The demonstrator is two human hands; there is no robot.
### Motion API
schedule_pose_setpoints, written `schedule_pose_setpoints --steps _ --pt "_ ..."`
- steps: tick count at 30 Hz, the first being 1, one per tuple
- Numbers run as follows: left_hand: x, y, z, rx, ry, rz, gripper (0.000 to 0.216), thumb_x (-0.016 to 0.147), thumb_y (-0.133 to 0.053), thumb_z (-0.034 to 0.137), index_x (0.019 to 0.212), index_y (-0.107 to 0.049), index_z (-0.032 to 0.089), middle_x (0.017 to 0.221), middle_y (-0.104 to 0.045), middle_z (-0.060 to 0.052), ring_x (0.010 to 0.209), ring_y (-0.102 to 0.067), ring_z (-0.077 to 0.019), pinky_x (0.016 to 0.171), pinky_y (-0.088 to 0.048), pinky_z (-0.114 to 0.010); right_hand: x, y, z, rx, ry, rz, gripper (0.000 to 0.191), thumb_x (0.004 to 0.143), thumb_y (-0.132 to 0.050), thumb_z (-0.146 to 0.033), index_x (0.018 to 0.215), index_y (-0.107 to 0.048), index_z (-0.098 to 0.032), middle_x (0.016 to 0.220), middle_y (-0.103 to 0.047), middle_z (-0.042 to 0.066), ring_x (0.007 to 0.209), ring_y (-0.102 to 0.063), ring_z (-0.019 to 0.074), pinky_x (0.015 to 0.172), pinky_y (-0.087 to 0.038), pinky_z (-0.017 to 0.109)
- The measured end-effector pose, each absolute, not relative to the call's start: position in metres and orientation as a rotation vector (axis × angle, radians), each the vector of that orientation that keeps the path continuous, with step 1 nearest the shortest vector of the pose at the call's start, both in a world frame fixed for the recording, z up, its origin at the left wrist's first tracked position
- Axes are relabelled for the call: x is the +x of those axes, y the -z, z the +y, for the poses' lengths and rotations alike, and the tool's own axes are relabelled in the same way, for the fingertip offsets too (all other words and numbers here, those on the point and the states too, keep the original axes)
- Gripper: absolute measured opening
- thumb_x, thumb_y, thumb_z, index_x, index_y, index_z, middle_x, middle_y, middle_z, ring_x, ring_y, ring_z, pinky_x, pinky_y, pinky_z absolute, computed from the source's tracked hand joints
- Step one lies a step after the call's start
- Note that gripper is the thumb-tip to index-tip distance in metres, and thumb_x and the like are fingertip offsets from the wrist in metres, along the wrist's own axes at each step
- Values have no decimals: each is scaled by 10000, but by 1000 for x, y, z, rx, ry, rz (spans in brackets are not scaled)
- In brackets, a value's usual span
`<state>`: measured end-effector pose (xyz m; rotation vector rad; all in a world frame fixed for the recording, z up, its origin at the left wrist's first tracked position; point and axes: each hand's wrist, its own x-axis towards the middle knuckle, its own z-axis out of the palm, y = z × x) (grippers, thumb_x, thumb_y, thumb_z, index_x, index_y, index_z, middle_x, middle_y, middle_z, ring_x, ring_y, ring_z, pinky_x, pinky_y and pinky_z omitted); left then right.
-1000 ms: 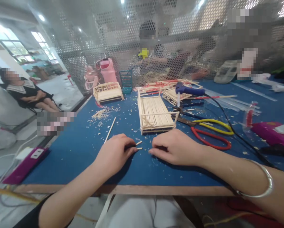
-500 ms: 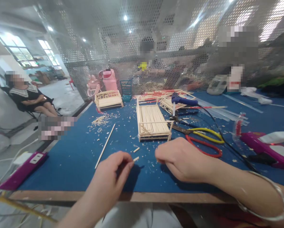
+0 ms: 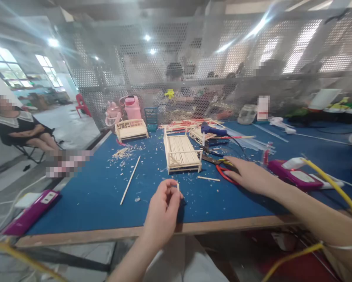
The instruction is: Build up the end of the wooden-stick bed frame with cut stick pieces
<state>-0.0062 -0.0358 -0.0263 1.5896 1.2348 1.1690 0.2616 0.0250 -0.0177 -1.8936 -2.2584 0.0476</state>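
Observation:
My left hand (image 3: 163, 209) is raised above the near edge of the blue table (image 3: 99, 199), pinching a short wooden stick piece (image 3: 178, 187) upright between thumb and fingers. My right hand (image 3: 248, 175) lies palm down on the red and yellow handled cutters (image 3: 223, 172), its fingers over the handles. A small bed frame of wooden sticks (image 3: 182, 154) stands just beyond both hands. A loose short stick (image 3: 208, 178) lies between the frame and my right hand.
A long thin stick (image 3: 130, 180) lies left of centre among wood chips. A blue glue gun (image 3: 213, 131) with a black cord, a second stick model (image 3: 131, 129), pink bottles (image 3: 131, 106) and purple devices (image 3: 30, 213) sit around. A perforated screen backs the table; a person sits at the far left.
My left hand lifted off the table with the short stick piece. My right hand moved right and away onto the cutter handles. The view tilted up.

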Motion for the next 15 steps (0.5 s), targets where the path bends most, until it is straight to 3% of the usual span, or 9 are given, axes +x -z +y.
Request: schedule_pose_setpoints --steps 3,10,15 --pt "-7 27 -36 1503 -1222 1208 328 817 -510 305 1114 -541 169 735 -607 1 644 -556 -125 648 -458 -253 261 13 27 -1931 -67 -2213 505 820 -464 -274 1282 -483 -71 1277 -553 197 1145 -547 298 942 -423 384" --pt "-10 18 -34 1216 -1264 1182 304 643 -663 412 773 -557 159 698 -680 -36 615 -627 -139 610 -495 -261 262 -2 2 -2002 -257 -2105 576 717 -560 -273 1263 -522 -93 1094 -665 173 960 -636 304 806 -481 378" --pt "-9 17 -36 1296 -1328 1220 306 654 -667 440 603 -558 159 524 -581 24 486 -506 -91 506 -418 -206 265 -12 -47 -1931 -492 -1916 479 733 -498 -230 1201 -565 -149 939 -688 127 757 -648 235 686 -492 341"
